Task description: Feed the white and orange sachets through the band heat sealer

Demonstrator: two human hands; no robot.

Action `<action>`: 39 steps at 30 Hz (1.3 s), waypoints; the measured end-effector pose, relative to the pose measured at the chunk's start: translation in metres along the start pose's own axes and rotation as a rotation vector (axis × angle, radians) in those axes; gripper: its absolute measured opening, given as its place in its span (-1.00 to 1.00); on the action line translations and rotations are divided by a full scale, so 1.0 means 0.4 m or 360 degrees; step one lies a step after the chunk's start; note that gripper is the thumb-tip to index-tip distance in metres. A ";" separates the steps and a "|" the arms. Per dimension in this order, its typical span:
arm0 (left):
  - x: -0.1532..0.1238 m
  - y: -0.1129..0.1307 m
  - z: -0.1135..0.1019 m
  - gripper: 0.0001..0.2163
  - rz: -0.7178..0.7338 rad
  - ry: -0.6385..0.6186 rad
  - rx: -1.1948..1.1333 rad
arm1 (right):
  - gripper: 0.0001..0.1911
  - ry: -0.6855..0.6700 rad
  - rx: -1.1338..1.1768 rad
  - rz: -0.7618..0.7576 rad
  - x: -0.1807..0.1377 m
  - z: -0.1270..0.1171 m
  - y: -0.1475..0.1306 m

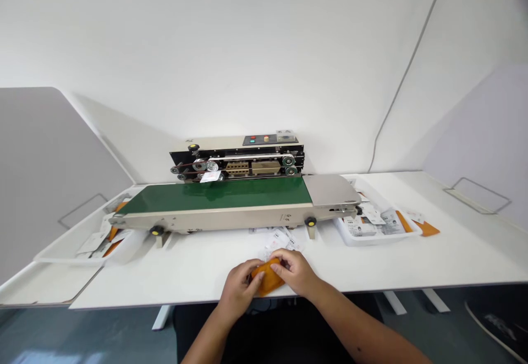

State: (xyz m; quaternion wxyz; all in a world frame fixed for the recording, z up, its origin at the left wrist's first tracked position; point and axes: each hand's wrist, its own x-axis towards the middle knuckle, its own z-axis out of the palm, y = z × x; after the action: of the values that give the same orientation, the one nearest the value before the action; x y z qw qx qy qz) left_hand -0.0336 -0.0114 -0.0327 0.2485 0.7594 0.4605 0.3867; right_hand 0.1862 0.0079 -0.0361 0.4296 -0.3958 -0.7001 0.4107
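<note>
At the table's near edge, my left hand and my right hand both grip a small orange pouch. The fingers of each hand are closed on it, the left from the left side, the right from above. A few white printed packets lie on the table just beyond the pouch. Behind them stands a band sealing machine with a green conveyor belt.
A white tray with printed packets and orange pouches sits right of the machine. Another white tray with similar items sits at the left end. Grey partitions stand on both sides. A cable runs up the wall at right.
</note>
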 end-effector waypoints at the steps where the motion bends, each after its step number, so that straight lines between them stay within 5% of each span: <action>1: 0.000 -0.004 0.002 -0.84 -0.0024 0.0041 -0.0009 | -0.84 0.0019 0.0005 -0.0002 0.000 0.001 0.000; 7: -0.011 -0.030 0.016 -0.86 -0.0189 0.0189 -0.0124 | -0.89 0.0123 0.0004 -0.0041 -0.004 0.008 0.012; 19: -0.011 -0.027 0.014 -0.86 -0.0167 0.0268 -0.0133 | -0.87 0.0150 0.0113 0.0012 -0.009 0.010 0.031; 25: -0.019 -0.044 0.014 -0.84 -0.0187 0.0346 -0.0245 | -0.84 -0.0169 0.0094 0.0130 -0.002 0.002 0.010; 33: 0.000 0.009 -0.017 -0.64 0.0025 -0.0190 -0.0276 | -0.77 -0.0500 -0.0003 -0.0012 0.010 -0.013 -0.045; 39: 0.009 -0.002 -0.002 -0.78 -0.0155 -0.0069 -0.0162 | -0.79 -0.0224 0.0035 0.0102 0.008 -0.008 -0.020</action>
State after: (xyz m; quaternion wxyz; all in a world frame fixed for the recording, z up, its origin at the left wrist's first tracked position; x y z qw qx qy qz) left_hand -0.0338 -0.0078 -0.0316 0.3152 0.7307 0.4711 0.3806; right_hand 0.1863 0.0088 -0.0268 0.3702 -0.3836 -0.7110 0.4587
